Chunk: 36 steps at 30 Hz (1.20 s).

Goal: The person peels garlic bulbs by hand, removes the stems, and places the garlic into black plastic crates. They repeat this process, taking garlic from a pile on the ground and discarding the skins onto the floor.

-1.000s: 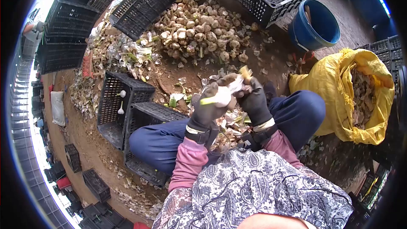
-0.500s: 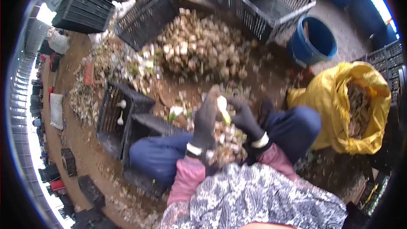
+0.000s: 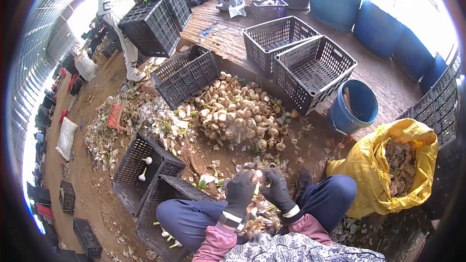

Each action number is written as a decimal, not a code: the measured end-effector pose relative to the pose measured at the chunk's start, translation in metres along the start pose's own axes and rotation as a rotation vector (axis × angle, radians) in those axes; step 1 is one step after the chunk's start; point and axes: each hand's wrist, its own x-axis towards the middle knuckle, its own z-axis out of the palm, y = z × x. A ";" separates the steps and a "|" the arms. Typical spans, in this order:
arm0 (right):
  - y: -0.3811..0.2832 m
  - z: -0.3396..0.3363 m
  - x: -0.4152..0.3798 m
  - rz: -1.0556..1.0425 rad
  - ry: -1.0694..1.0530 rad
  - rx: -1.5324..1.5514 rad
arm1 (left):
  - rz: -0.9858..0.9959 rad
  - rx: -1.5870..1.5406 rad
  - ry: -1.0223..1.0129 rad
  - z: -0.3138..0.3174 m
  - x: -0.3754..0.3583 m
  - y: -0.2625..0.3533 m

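My gloved left hand (image 3: 240,192) and my gloved right hand (image 3: 278,190) meet between my knees, their fingers closed around a garlic bulb (image 3: 260,176). Loose peelings (image 3: 259,213) lie on the ground below them. A large heap of untrimmed garlic bulbs (image 3: 238,111) is just beyond. To the left, a tilted black crate (image 3: 127,174) has two white bulbs (image 3: 142,176) in it. Several bulbs with green stems (image 3: 170,240) lie in another crate (image 3: 145,223) beside my left knee.
At the right are a blue bucket (image 3: 343,120) and a yellow sack (image 3: 361,165) full of peelings. Black crates (image 3: 315,94) stand beyond the heap. At the upper left, a person (image 3: 121,24) holds a gloved hand at stacked crates (image 3: 154,26).
The view has tipped upward, bringing the person and more crates into sight. My hands are now closer together, and the pale bulb with its green stem shows less between them.
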 end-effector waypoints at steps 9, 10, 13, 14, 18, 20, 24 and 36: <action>-0.003 -0.005 -0.003 0.116 -0.041 0.004 | 0.019 -0.327 0.043 0.012 -0.002 -0.019; -0.002 -0.005 -0.004 0.110 -0.043 -0.016 | 0.011 -0.355 0.041 0.014 -0.002 -0.020; -0.002 -0.004 -0.004 0.055 -0.018 -0.043 | 0.001 -0.365 0.028 0.017 -0.003 -0.024; 0.001 -0.004 -0.005 0.039 -0.024 -0.061 | 0.013 -0.318 0.023 0.016 -0.003 -0.023; 0.006 -0.004 -0.008 0.047 -0.056 -0.096 | 0.012 -0.174 -0.006 0.011 0.000 -0.016; 0.002 -0.007 -0.007 0.127 -0.086 -0.072 | -0.071 -0.337 -0.034 0.021 0.001 -0.028; 0.004 -0.006 -0.008 0.104 -0.063 -0.093 | -0.150 -0.499 -0.083 0.017 0.002 -0.026; 0.013 -0.005 -0.007 0.115 -0.018 0.123 | -0.226 -0.621 -0.050 0.000 0.020 -0.018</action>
